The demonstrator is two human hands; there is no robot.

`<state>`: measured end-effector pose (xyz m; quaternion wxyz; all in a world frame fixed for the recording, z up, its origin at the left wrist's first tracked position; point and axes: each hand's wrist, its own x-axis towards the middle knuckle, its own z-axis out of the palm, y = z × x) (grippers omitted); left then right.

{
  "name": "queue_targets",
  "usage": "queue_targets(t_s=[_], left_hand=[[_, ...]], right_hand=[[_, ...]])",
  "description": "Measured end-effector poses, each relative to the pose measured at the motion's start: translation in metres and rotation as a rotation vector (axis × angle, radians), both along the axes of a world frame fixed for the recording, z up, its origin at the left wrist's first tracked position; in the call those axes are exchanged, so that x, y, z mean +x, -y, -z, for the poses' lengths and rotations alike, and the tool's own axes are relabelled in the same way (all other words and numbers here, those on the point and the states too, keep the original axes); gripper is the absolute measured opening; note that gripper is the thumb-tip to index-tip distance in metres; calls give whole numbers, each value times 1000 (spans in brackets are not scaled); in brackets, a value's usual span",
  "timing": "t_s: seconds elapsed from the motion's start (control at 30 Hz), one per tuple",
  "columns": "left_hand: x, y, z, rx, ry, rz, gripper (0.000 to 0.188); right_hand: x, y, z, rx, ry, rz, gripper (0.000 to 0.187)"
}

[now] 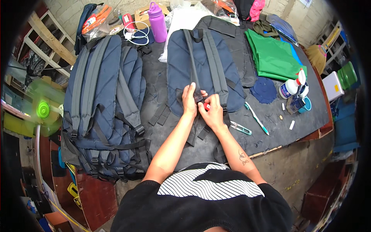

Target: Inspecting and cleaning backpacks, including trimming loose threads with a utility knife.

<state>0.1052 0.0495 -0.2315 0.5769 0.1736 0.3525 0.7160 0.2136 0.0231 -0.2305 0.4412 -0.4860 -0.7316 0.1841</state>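
A navy backpack back panel (177, 58) with two grey padded shoulder straps lies on the table before me. My left hand (189, 102) is closed on the lower end of the left shoulder strap (192, 63), by its black webbing. Close beside it, my right hand (213, 114) is closed around a small red object (206, 106), mostly covered by the fingers; its kind I cannot make out. Both hands meet over the panel's lower part. Green-handled thread snips (240, 128) and a toothbrush (256, 118) lie to the right of my right hand.
Stacked navy backpacks (104, 89) fill the table's left side. A purple bottle (157, 24) and a white cable (136, 34) stand behind. Folded green fabric (270, 54), a spray bottle (290, 87) and a blue cup (305, 105) are at right. A green fan (43, 109) stands far left.
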Motion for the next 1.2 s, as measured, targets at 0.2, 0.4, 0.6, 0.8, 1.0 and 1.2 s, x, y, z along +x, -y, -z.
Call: queue_targets(t_s=[0.2, 0.4, 0.6, 0.8, 1.0, 1.2], left_hand=[[-11, -2, 0, -73, -521, -44, 34], [-20, 5, -23, 27, 31, 421, 53], [-24, 9, -29, 128, -179, 451, 67], [-21, 7, -27, 130, -155, 443, 70], [-22, 7, -25, 257, -31, 467, 74], [-23, 2, -22, 124, -6, 409, 51]], right_hand=[[14, -4, -20, -274, -485, 19, 19], [3, 4, -17, -295, -172, -131, 25], [-3, 10, -26, -118, -14, -63, 28], [-2, 11, -27, -158, 47, -31, 30], [-2, 8, -24, -166, 20, -38, 30], [1, -9, -24, -130, -248, -30, 20]])
